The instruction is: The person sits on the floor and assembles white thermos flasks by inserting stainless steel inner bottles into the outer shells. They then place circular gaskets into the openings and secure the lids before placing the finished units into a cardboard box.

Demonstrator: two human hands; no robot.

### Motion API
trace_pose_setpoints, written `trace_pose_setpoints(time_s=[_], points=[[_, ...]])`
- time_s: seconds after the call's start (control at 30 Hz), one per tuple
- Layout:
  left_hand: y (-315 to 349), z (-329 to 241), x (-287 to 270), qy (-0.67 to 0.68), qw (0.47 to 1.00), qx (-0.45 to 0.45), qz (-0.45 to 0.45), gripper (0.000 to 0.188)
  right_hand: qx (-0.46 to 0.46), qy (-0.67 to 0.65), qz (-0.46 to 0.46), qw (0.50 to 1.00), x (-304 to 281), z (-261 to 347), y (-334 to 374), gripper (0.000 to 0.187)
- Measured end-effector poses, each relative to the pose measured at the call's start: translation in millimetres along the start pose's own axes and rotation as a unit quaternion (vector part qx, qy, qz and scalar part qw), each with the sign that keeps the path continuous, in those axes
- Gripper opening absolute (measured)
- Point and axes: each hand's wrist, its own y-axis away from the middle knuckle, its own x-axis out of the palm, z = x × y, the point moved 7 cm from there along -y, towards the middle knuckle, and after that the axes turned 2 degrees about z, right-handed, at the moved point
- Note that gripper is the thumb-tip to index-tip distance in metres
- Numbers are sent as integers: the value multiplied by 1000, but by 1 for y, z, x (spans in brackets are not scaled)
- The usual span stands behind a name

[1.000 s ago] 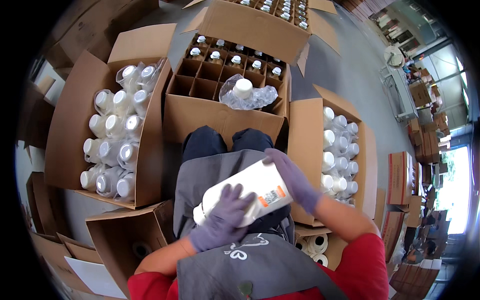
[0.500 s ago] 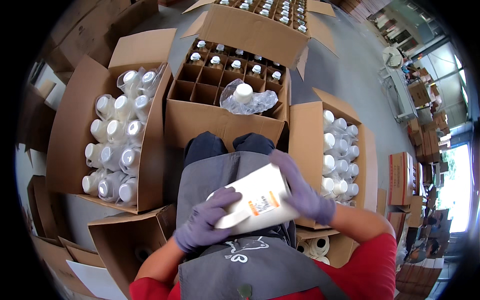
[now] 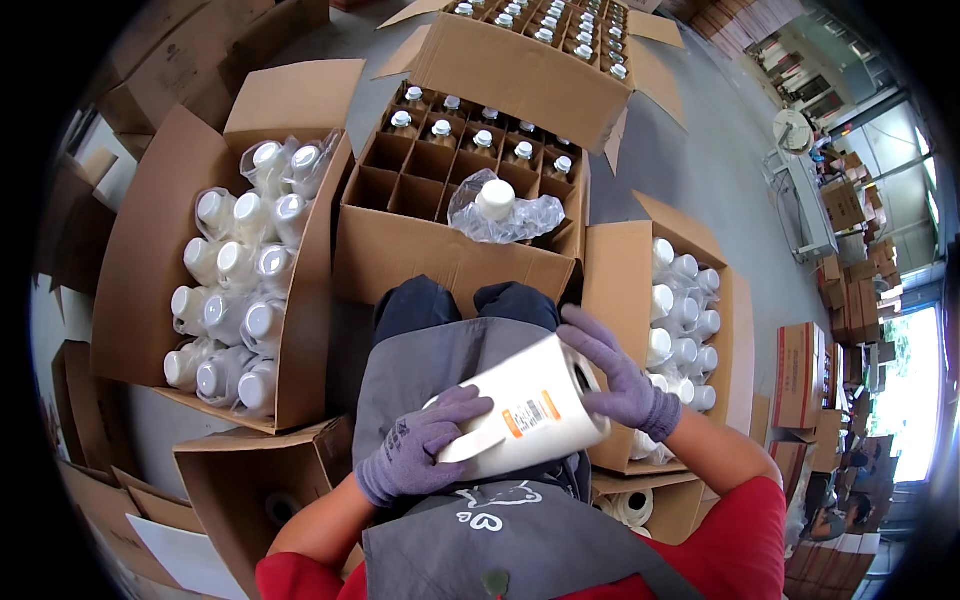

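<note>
A thick white roll of labels (image 3: 510,385) with an orange-and-white printed label lies slantwise across my lap. Its right end shows a dark core hole. My left hand (image 3: 422,445), in a purple-grey glove, is closed on the roll's left side, with a loose white strip end by its fingers. At the other end my right hand (image 3: 622,378), gloved alike, has its fingers spread around the end of the roll, the thumb close to its edge. In front of my knees, a white-capped bottle (image 3: 495,200) in clear plastic wrap lies on a divided carton (image 3: 450,255).
Cartons of wrapped white-capped bottles stand left (image 3: 300,340) and right (image 3: 610,300). Brown bottles with white caps fill part of the divided carton and another carton (image 3: 520,70) behind it. Lower cartons hold white rolls (image 3: 632,505). A grey table (image 3: 805,205) stands far right.
My right hand has loosened and spread from the roll's right end, baring the core hole. The roll has shifted slightly right and down; my left hand keeps hold of it.
</note>
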Motion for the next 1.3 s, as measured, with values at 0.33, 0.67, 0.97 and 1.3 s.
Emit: trace_pose_setpoints(time_s=[0.33,0.67,0.97,1.3], points=[[24,19,-6,13,995,-71,-73,16,-12,-8,-6,1000,26,24,-36,59],[34,54,-24,236,957,-153,-68,16,-143,149,-17,978,-16,35,-35,35],[22,54,-36,102,975,-147,-128,51,73,163,123,976,-12,-22,-83,31],[-12,73,-131,277,768,-298,-494,64,44,533,-6,845,-58,-279,-279,72]])
